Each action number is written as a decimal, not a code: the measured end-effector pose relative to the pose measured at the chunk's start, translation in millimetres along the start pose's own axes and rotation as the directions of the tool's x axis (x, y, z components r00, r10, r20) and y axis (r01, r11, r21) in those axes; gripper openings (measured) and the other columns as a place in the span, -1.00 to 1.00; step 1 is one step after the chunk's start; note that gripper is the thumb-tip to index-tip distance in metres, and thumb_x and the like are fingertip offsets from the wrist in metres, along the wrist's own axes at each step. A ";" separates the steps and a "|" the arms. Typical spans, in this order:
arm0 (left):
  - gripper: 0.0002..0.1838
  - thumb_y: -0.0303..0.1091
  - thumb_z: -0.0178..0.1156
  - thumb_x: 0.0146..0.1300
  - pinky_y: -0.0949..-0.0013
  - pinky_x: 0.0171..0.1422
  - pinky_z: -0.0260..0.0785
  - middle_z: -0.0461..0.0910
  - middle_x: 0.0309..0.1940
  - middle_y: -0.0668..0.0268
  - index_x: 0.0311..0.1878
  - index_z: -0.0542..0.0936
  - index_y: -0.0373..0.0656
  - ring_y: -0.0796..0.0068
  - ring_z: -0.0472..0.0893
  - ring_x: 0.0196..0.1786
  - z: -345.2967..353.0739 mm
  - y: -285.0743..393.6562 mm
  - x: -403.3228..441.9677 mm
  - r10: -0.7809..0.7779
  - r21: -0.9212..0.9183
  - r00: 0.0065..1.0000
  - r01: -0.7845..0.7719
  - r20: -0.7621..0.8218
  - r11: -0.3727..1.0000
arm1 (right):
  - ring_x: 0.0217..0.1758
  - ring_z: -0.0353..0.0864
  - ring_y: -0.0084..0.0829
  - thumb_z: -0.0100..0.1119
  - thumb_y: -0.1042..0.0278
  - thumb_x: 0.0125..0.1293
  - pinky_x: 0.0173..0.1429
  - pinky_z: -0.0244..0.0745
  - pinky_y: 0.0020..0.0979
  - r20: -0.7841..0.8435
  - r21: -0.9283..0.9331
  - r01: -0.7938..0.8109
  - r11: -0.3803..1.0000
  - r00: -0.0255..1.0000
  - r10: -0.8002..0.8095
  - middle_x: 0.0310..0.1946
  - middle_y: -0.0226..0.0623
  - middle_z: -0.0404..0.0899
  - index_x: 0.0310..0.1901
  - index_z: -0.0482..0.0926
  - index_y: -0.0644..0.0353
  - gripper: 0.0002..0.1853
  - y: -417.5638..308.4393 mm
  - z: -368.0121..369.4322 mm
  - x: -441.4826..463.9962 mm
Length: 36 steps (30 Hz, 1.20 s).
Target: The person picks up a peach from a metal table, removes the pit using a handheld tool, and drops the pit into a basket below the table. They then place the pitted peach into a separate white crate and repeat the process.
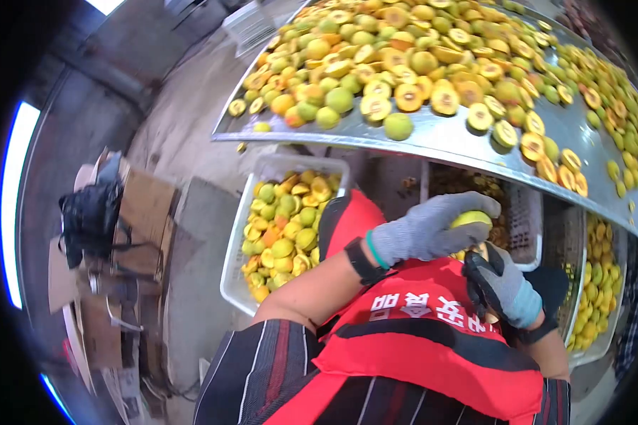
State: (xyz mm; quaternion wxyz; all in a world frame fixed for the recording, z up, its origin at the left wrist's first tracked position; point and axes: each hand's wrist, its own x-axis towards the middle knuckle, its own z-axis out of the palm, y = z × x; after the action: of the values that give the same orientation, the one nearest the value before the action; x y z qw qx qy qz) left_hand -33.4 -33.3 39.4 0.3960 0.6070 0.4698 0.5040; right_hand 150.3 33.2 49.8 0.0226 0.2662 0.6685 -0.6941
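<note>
From my remote seat, a white crate (301,164) sat at nine o'clock of the left hand (432,228), whose fingers held a yellow-green fruit (471,218) at its three o'clock! At four o'clock, the right hand (502,282): grip unclear, I couldn't tell. Two-handed fruit work, I judged; next called for steady left fingers.

It looks like a fruit-processing workshop: a metal tabletop (436,133) at one o'clock carries heaped, halved fruit (444,98), plastic crates (229,285) hold more, and cardboard (145,219) sits at nine o'clock.
</note>
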 end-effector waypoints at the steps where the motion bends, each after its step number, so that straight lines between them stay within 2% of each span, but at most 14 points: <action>1: -0.67 -0.33 0.08 0.25 0.36 0.04 0.35 0.49 -0.11 0.16 0.05 0.40 -0.23 0.40 0.49 -0.05 3.5 -2.9 -1.8 -0.017 0.038 0.999 0.018 -0.039 0.999 | -0.66 0.40 -0.58 0.00 0.26 0.30 -0.56 0.29 -0.52 -0.074 -0.078 0.003 0.997 0.997 -0.009 -0.65 -0.40 0.40 -0.24 0.40 0.22 -0.81 -3.9 4.3 1.1; 6: -0.70 -0.37 0.09 0.24 0.32 0.12 0.33 0.46 -0.03 0.13 0.01 0.42 -0.24 0.29 0.48 0.05 27.0 -7.0 -6.2 0.070 0.322 0.920 0.063 -0.386 0.945 | -0.58 0.44 -0.49 0.00 0.28 0.29 -0.47 0.35 -0.41 -0.028 -0.146 0.092 0.985 0.995 -0.097 -0.59 -0.33 0.44 -0.28 0.42 0.22 -0.83 8.5 4.3 17.6; 8: -0.73 -0.38 0.07 0.25 0.35 0.07 0.36 0.49 -0.06 0.15 -0.01 0.44 -0.25 0.36 0.50 0.00 23.8 -15.1 -5.9 0.016 0.055 0.925 0.006 -0.380 0.998 | -0.61 0.42 -0.46 -0.02 0.22 0.32 -0.51 0.34 -0.40 0.067 -0.178 0.283 0.942 0.959 -0.275 -0.61 -0.28 0.43 -0.32 0.41 0.23 -0.78 7.6 2.9 13.3; 10: -0.76 -0.42 0.01 0.28 0.38 0.02 0.39 0.51 -0.09 0.15 -0.02 0.46 -0.29 0.41 0.53 -0.07 16.4 -18.5 -3.0 0.089 0.032 0.935 -0.083 -0.344 0.996 | -0.70 0.36 -0.53 -0.09 0.17 0.36 -0.65 0.25 -0.50 0.284 0.664 -0.194 0.722 0.959 -0.004 -0.63 -0.31 0.40 -0.37 0.37 0.20 -0.73 -5.1 3.2 10.9; 13: -0.68 -0.46 -0.02 0.22 0.40 0.03 0.40 0.49 -0.07 0.18 0.04 0.40 -0.33 0.44 0.51 -0.03 10.7 -12.0 -3.0 -0.076 -0.178 0.958 0.026 -0.277 0.984 | -0.77 0.28 -0.61 -0.16 0.12 0.39 -0.72 0.13 -0.59 0.395 0.801 -0.312 0.511 0.917 -0.058 -0.72 -0.40 0.31 -0.41 0.35 0.18 -0.67 -4.0 3.0 12.6; 16: -0.63 -0.36 0.06 0.22 0.41 0.07 0.37 0.50 -0.08 0.21 0.07 0.38 -0.31 0.45 0.51 -0.02 5.2 -11.4 0.0 -0.007 0.039 0.976 0.016 -0.220 0.999 | -0.80 0.26 -0.56 -0.13 0.15 0.38 -0.74 0.15 -0.54 0.171 0.558 -0.209 0.803 0.976 0.135 -0.76 -0.40 0.30 -0.37 0.41 0.23 -0.69 -22.5 12.3 9.6; 17: -0.61 -0.33 0.06 0.23 0.41 0.06 0.37 0.50 -0.09 0.21 0.08 0.38 -0.31 0.46 0.51 -0.03 5.0 -15.4 -0.8 -0.025 0.030 0.977 0.032 -0.211 0.999 | -0.80 0.31 -0.56 -0.10 0.14 0.36 -0.73 0.19 -0.54 0.099 0.432 -0.023 0.902 0.995 -0.022 -0.74 -0.41 0.35 -0.37 0.42 0.23 -0.69 -13.5 14.5 13.2; 18: -0.60 -0.29 0.07 0.24 0.42 0.05 0.38 0.50 -0.09 0.21 0.09 0.37 -0.31 0.47 0.51 -0.04 5.9 -19.2 -0.7 -0.044 0.026 0.978 0.050 -0.204 0.998 | -0.79 0.31 -0.60 -0.10 0.12 0.37 -0.73 0.19 -0.57 0.048 0.095 0.510 0.855 0.855 -0.516 -0.75 -0.43 0.35 -0.37 0.41 0.23 -0.68 11.1 13.3 25.5; 20: -0.65 -0.34 0.00 0.25 0.42 0.02 0.38 0.51 -0.10 0.19 0.06 0.39 -0.31 0.46 0.51 -0.06 12.6 -16.9 -0.3 -0.059 -0.071 0.967 0.043 -0.248 0.997 | -0.82 0.26 -0.61 -0.15 0.11 0.39 -0.74 0.16 -0.58 0.213 0.631 -0.135 0.764 0.977 -0.004 -0.77 -0.45 0.31 -0.36 0.40 0.22 -0.67 -8.2 9.7 12.6; 26: -0.56 -0.10 -0.08 0.35 0.44 -0.01 0.40 0.51 -0.12 0.19 0.06 0.39 -0.30 0.48 0.53 -0.09 15.9 -13.3 4.5 -0.023 0.047 0.961 0.037 -0.275 0.998 | -0.85 0.15 -0.60 -0.15 0.03 0.38 -0.77 0.05 -0.59 0.506 0.842 -0.453 0.294 0.852 -0.135 -0.80 -0.48 0.21 -0.37 0.44 0.18 -0.62 6.3 -3.0 16.4; 28: -0.55 -0.08 -0.13 0.37 0.44 -0.02 0.40 0.53 -0.14 0.19 0.05 0.40 -0.31 0.48 0.53 -0.11 17.7 -12.6 9.5 0.033 0.193 0.967 0.017 -0.254 0.981 | -0.85 0.20 -0.61 -0.16 0.02 0.38 -0.77 0.09 -0.59 0.472 0.857 -0.427 0.288 0.875 -0.107 -0.79 -0.46 0.25 -0.38 0.44 0.18 -0.62 4.1 1.0 12.7; 30: -0.57 -0.11 -0.16 0.38 0.44 -0.04 0.41 0.55 -0.20 0.18 0.01 0.43 -0.33 0.46 0.55 -0.14 23.5 -21.8 12.2 -0.125 -0.107 0.937 0.095 -0.326 0.990 | -0.84 0.21 -0.61 -0.17 0.07 0.39 -0.79 0.11 -0.60 0.220 0.777 -0.144 0.613 0.974 -0.050 -0.78 -0.43 0.27 -0.38 0.39 0.20 -0.65 5.9 6.9 9.5; 32: -0.57 -0.12 -0.16 0.38 0.43 -0.06 0.41 0.57 -0.23 0.17 0.01 0.43 -0.34 0.45 0.56 -0.17 27.8 -30.0 14.9 -0.095 -0.098 0.933 0.065 -0.347 0.993 | -0.83 0.27 -0.58 -0.16 0.07 0.39 -0.78 0.16 -0.56 0.194 0.755 -0.088 0.650 0.977 -0.093 -0.76 -0.39 0.31 -0.38 0.39 0.21 -0.64 11.7 6.9 12.1; 36: -0.58 -0.13 -0.13 0.36 0.47 -0.06 0.36 0.53 -0.16 0.23 -0.04 0.46 -0.34 0.54 0.50 -0.15 40.2 -32.9 20.8 -0.123 -0.235 0.895 0.020 -0.429 0.972 | -0.85 0.28 -0.54 -0.19 0.09 0.40 -0.77 0.19 -0.53 -0.046 0.351 0.415 0.839 0.903 -0.428 -0.77 -0.35 0.33 -0.35 0.38 0.22 -0.65 19.8 12.7 15.5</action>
State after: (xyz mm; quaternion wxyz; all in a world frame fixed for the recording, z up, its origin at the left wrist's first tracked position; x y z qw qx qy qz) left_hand 1.5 -5.4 5.8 0.3637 0.4107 0.5094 0.6630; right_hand 140.4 24.2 25.0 -0.1672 0.1004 0.5745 -0.7949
